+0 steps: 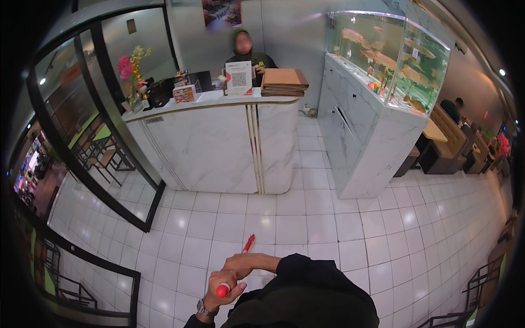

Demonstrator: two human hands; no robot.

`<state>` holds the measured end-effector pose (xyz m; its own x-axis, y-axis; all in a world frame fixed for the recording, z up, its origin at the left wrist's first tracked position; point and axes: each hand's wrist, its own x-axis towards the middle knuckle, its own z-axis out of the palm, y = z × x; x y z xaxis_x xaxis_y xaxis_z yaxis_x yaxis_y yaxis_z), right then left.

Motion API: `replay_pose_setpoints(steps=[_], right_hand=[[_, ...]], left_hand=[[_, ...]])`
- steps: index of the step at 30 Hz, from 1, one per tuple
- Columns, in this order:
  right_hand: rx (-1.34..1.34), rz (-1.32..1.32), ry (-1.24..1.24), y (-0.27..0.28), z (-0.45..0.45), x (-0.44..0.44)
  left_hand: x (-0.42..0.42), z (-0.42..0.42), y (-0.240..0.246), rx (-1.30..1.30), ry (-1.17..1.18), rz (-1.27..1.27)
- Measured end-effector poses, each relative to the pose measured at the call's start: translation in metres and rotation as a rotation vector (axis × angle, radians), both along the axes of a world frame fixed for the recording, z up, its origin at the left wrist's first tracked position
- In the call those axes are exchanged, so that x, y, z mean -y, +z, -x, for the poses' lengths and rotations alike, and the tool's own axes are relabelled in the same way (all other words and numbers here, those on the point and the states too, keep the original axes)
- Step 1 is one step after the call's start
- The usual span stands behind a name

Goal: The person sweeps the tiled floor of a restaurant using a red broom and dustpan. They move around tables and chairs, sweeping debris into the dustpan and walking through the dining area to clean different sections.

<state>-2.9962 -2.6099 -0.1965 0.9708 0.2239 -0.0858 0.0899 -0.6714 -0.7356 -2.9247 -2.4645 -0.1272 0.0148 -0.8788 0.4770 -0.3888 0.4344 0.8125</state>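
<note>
Before my body, a pole-like handle with a red end cap (222,290) points up toward me. My left hand (218,283), with a metal watch on its wrist, is wrapped around its top end. Just beyond it, my right hand (241,264) closes around the same pole. Past my right hand the red lower part (248,243) shows above the white tiled floor (291,227). What kind of tool it is cannot be told, as my hands and arm cover much of it.
A marble-patterned counter (213,147) stands ahead, with menus (284,81), a code stand (239,78) and a flower vase (133,100) on top. Behind it is a person (246,51). An aquarium (385,61) rises at right. A black-framed glass door (137,283) stands open at left.
</note>
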Motion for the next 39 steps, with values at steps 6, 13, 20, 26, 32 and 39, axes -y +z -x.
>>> replay_pose_setpoints(steps=[6, 13, 20, 26, 32, 39], right_hand=[[0.088, 0.018, -0.115, -0.024, -0.028, 0.058], [0.11, 0.01, -0.136, -0.028, -0.064, 0.11], [0.07, 0.01, -0.151, -0.044, -0.095, 0.156], [0.078, -0.004, -0.033, -0.045, -0.122, 0.203], [0.074, -0.033, 0.097, -0.032, -0.13, 0.262], [0.105, -0.038, 0.275, -0.033, -0.145, 0.306]], left_hand=[[0.067, -0.035, 0.0, 0.024, -0.052, 0.012], [0.12, -0.083, -0.012, -0.069, -0.17, -0.021], [0.163, -0.113, -0.021, 0.028, -0.147, -0.02], [0.199, -0.124, -0.027, -0.113, -0.015, -0.042], [0.253, -0.116, -0.016, -0.141, 0.091, -0.038], [0.28, -0.107, -0.027, -0.111, 0.283, -0.043]])
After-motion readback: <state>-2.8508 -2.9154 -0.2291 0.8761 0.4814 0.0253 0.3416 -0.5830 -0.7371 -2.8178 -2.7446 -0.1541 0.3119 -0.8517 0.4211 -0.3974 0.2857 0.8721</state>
